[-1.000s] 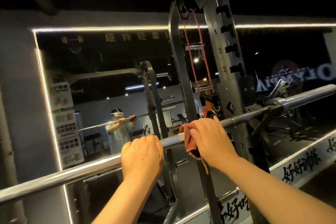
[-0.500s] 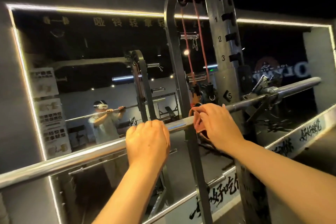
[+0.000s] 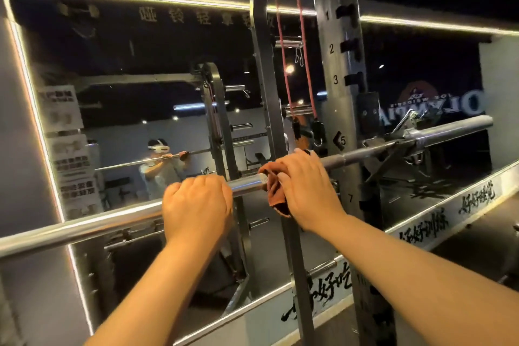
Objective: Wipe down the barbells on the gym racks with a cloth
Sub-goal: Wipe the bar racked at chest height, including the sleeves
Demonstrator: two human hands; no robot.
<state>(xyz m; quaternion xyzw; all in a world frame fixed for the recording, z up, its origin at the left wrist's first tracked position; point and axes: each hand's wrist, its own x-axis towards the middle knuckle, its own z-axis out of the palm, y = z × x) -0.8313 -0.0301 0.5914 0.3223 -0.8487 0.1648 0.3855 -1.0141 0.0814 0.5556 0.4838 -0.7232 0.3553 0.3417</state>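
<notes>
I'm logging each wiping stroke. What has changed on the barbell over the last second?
The right hand opened partway half a second ago, cloth loose against the bar, and has closed again, pressing the brown cloth around the barbell at much the same spot. The left hand has stayed gripped on the bar beside it, and the bar has stayed on the rack.

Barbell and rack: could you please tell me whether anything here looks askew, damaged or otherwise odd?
Nothing stands out. The barbell rests across the rack, the left hand grips it bare, and the right hand presses the orange cloth around it.
</notes>
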